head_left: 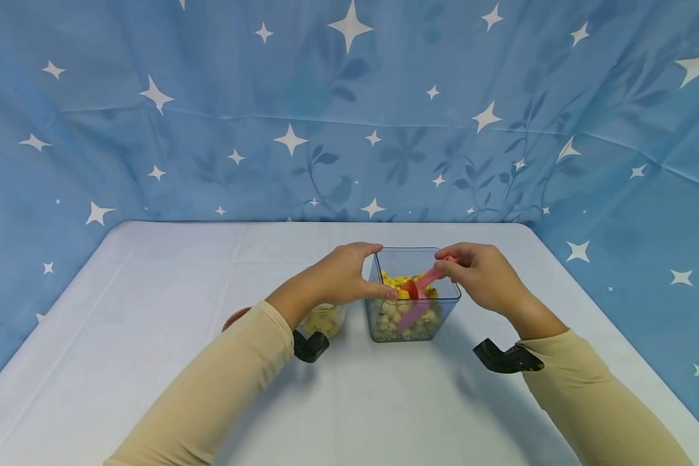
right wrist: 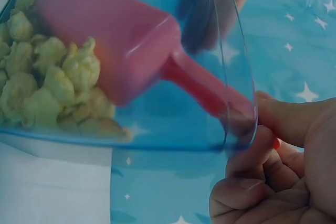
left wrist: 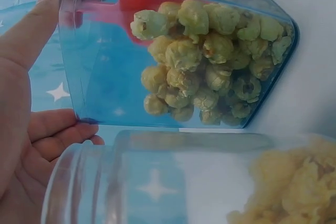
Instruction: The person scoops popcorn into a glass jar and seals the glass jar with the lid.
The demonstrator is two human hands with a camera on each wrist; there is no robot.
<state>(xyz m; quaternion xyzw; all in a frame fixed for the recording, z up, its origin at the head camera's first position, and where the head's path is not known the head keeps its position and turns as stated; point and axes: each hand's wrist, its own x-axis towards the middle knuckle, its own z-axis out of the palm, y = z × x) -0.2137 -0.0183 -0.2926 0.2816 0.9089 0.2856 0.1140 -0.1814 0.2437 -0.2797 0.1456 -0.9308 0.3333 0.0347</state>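
Observation:
A clear bluish plastic box (head_left: 406, 257) stands on the table with popcorn (left wrist: 184, 56) in its lower part. My left hand (head_left: 339, 275) spans its left side and holds it by the rim, thumb along the near edge and fingers at the far left corner. Between thumb and fingers, my right hand (head_left: 482, 272) pinches the handle of a pink scoop (right wrist: 126, 40) above the box's right side. The scoop's head slants down into the popcorn. Just left of the box, partly under my left hand, a clear jar (left wrist: 152, 182) holds pale yellow pieces.
A brown round rim (head_left: 235, 318) shows left of the jar, mostly covered by my left arm. The white table (head_left: 122, 298) reaches back to a blue star-patterned curtain (head_left: 221, 77). Dark wrist straps (head_left: 503, 357) sit on both wrists.

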